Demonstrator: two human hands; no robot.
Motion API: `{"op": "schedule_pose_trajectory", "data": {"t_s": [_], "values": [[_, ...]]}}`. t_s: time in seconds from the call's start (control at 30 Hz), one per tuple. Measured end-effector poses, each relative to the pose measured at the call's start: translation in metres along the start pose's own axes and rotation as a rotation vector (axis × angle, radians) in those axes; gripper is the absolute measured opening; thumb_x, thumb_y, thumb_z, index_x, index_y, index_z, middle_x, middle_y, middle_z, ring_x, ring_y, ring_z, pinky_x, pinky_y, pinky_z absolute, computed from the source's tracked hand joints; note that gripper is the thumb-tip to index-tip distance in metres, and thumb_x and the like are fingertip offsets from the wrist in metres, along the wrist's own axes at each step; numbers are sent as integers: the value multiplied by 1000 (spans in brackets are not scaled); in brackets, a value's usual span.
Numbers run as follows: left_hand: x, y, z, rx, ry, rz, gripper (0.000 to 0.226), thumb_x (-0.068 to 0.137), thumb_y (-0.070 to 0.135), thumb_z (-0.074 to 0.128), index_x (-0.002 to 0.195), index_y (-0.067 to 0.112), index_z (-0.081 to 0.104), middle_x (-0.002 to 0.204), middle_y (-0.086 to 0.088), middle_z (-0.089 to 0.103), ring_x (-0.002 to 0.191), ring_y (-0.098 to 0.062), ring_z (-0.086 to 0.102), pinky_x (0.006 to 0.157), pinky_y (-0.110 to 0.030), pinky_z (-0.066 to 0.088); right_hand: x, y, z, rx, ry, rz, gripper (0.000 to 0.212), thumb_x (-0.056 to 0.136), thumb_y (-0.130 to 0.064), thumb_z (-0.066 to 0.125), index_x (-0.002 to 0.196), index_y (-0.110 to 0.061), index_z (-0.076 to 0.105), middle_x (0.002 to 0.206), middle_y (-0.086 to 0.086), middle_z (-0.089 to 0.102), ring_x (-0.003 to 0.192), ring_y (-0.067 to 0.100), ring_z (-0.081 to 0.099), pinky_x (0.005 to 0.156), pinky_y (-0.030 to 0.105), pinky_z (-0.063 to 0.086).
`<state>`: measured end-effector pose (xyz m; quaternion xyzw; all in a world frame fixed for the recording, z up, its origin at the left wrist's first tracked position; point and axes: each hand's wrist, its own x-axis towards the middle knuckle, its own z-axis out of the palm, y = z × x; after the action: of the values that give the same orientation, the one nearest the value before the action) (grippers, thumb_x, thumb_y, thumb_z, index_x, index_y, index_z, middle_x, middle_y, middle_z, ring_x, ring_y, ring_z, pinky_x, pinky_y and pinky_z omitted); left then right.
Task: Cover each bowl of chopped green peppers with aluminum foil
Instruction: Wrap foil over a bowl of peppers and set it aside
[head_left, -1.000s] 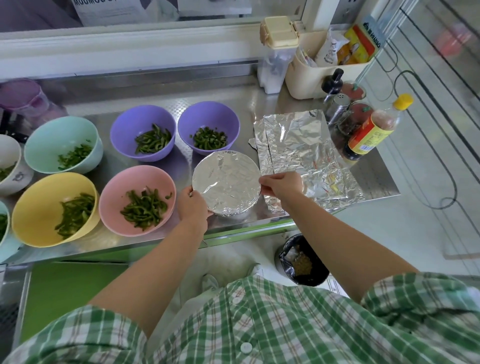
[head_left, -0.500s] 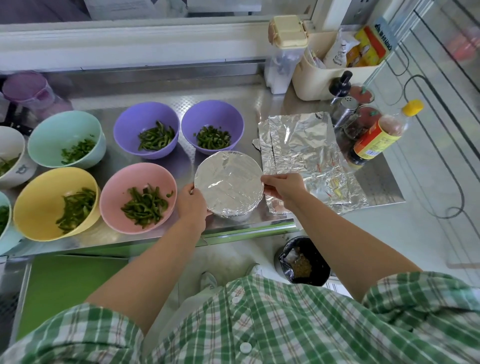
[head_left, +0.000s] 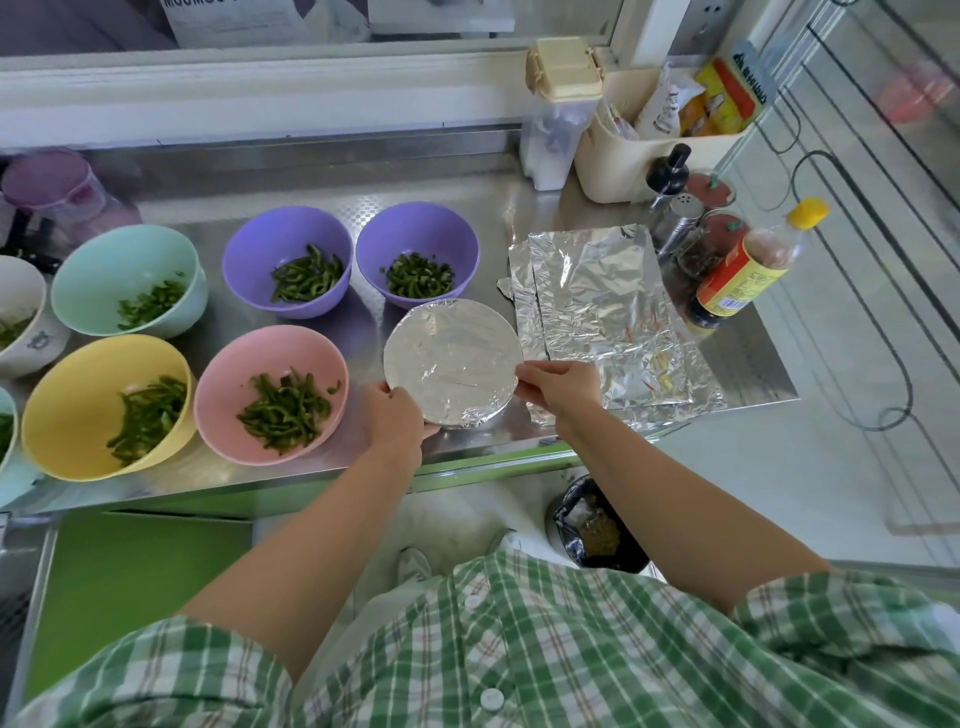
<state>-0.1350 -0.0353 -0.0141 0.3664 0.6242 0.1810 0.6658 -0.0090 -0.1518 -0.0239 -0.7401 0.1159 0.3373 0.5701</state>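
A foil-covered bowl (head_left: 453, 358) stands near the steel counter's front edge. My left hand (head_left: 394, 415) cups its lower left rim, and my right hand (head_left: 558, 387) pinches the foil at its right rim. Open bowls of chopped green peppers sit to the left: a pink bowl (head_left: 234, 374), a yellow bowl (head_left: 67, 410), two purple bowls (head_left: 260, 244) (head_left: 441, 228) and a mint bowl (head_left: 98, 275). Flat aluminum foil sheets (head_left: 602, 317) lie stacked just right of the covered bowl.
A sauce bottle (head_left: 737, 275), shakers and jars (head_left: 691, 218) crowd the counter's right end behind the foil. A cream tub (head_left: 623, 161) and a lidded container (head_left: 556, 119) stand at the back. A white bowl (head_left: 21, 312) sits at the far left. A bin (head_left: 597, 525) stands below the counter.
Both hands stay on the covered bowl's rim; they have shifted only slightly along the foil edge. The camera view has drifted a little.
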Motion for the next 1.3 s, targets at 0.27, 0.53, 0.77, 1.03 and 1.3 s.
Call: {"op": "schedule_pose_trajectory", "data": {"t_s": [0.27,0.53,0.77,1.03,1.3], "values": [[7,-10,1,67,-39,-61,14,103,5,34,112,8,45,114,-14,58,95,-31,62,57,-30,54,-14,20,0,90,-29,143,27,72,-12,85,82,6,67,78,20,72,63,27,71,56,30,60],[10,-14,-2,150,-87,-2,8,103,8,37,111,7,39,111,-17,55,90,-31,63,55,-29,56,-13,17,10,179,42,168,25,72,-1,82,91,8,68,78,17,69,58,23,68,54,31,60],[6,-6,0,-33,-118,-229,40,97,2,33,135,6,45,111,-13,59,78,-33,67,86,-44,59,-19,22,16,216,-53,265,22,78,2,76,93,11,62,78,18,67,61,23,67,60,32,61],[-4,-3,3,-67,-138,-227,46,96,-4,31,139,6,42,116,-13,58,77,-31,65,93,-48,55,-18,26,16,331,2,222,15,79,1,75,74,5,62,74,16,66,59,20,67,75,32,60],[7,7,-5,-102,-177,-163,50,101,0,26,143,24,40,124,-8,54,104,-36,61,89,-58,54,-25,15,16,312,-49,283,13,75,7,75,78,11,63,74,20,66,62,25,67,48,24,57]]}}
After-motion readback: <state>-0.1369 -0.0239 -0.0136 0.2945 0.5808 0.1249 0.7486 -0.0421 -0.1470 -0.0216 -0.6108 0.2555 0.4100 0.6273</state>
